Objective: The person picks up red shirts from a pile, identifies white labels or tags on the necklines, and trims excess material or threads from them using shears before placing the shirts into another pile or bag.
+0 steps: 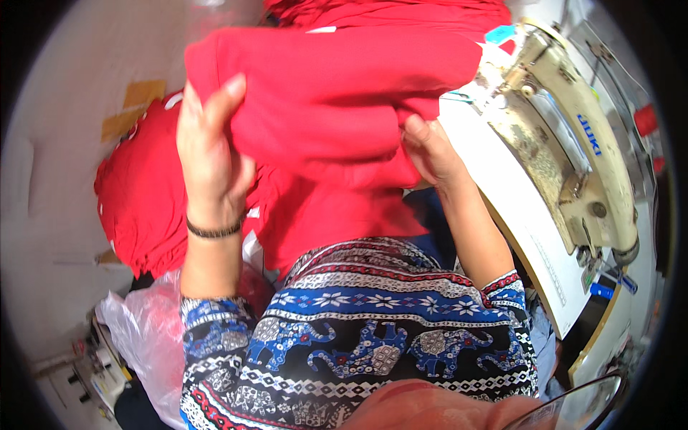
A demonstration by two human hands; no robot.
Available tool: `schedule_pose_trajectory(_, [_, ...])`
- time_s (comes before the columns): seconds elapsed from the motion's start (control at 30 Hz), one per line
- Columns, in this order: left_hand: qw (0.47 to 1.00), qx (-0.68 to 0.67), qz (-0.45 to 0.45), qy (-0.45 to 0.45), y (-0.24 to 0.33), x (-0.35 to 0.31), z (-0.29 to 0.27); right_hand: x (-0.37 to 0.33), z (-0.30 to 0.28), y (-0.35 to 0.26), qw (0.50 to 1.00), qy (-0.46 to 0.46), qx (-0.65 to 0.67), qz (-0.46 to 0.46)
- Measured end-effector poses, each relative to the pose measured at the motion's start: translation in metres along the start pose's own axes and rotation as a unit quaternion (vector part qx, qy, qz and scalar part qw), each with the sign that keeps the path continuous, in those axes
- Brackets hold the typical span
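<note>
A red garment [315, 93] is stretched out in front of me between both hands, its lower part draping toward my lap. My left hand [211, 136] grips its left side, thumb on top and the fingers partly behind the cloth. On the right, my right hand [430, 147] pinches the lower edge near a fold, with its other fingers mostly hidden. The garment's exact kind cannot be made out. A small white piece [320, 29], perhaps a label, shows at its far edge.
A cream sewing machine [573, 122] stands on a white table [527, 244] to my right. Heaps of red cloth lie at the left [143, 193] and far side [401, 13]. A clear plastic bag [147, 322] sits by my left elbow. Red thread [645, 120] is at the far right.
</note>
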State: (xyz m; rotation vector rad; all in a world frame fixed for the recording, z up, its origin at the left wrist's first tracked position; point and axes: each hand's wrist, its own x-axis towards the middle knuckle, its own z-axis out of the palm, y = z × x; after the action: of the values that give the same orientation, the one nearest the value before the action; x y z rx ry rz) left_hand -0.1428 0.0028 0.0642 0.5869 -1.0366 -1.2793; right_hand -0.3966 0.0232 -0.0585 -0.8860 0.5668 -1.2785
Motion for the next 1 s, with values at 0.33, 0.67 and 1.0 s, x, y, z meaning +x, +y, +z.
schedule_pose_trajectory(0.33, [0.773, 0.567, 0.278, -0.064, -0.028, -0.024, -0.027, 0.006, 0.034, -0.062, 0.785, -0.139, -0.603, -0.013])
schedule_pose_trajectory(0.67, [0.766, 0.571, 0.036, -0.293, -0.004, 0.054, -0.024, -0.003, -0.007, -0.068, 0.732, -0.126, -0.67, 0.022])
schedule_pose_trajectory(1.0, [0.758, 0.562, -0.05, -0.328, 0.065, 0.028, -0.086, -0.018, -0.025, -0.084, 0.694, -0.008, -0.714, -0.091])
